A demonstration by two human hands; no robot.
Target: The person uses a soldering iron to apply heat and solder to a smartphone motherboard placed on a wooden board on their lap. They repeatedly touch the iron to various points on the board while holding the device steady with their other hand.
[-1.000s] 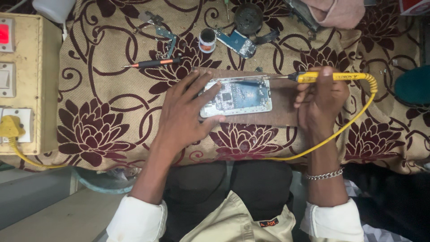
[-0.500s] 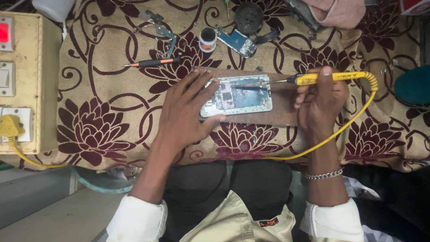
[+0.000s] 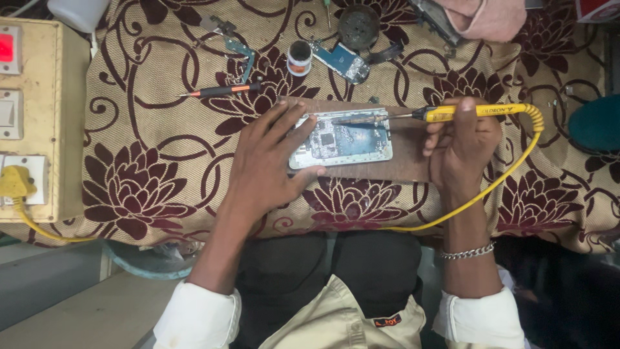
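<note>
An opened phone (image 3: pixel 342 139) with its circuit board bare lies on a brown wooden board (image 3: pixel 403 165) over the flowered cloth. My left hand (image 3: pixel 265 165) rests flat on the cloth, its fingers and thumb pinching the phone's left end. My right hand (image 3: pixel 462 145) grips a yellow soldering iron (image 3: pixel 478 111). The iron's metal tip (image 3: pixel 361 119) reaches left across the phone's upper edge. A yellow cord (image 3: pixel 491 187) loops from the iron around my right wrist.
A beige switch box (image 3: pixel 29 123) with a yellow plug stands at the left. A black and orange screwdriver (image 3: pixel 223 90), a small round tin (image 3: pixel 299 58), a blue circuit board (image 3: pixel 342 61), tweezers (image 3: pixel 236 45) and a dark round part (image 3: pixel 358 26) lie beyond the phone.
The iron's tip has slid a little along the phone's upper edge. My left hand stays on the phone's left end.
</note>
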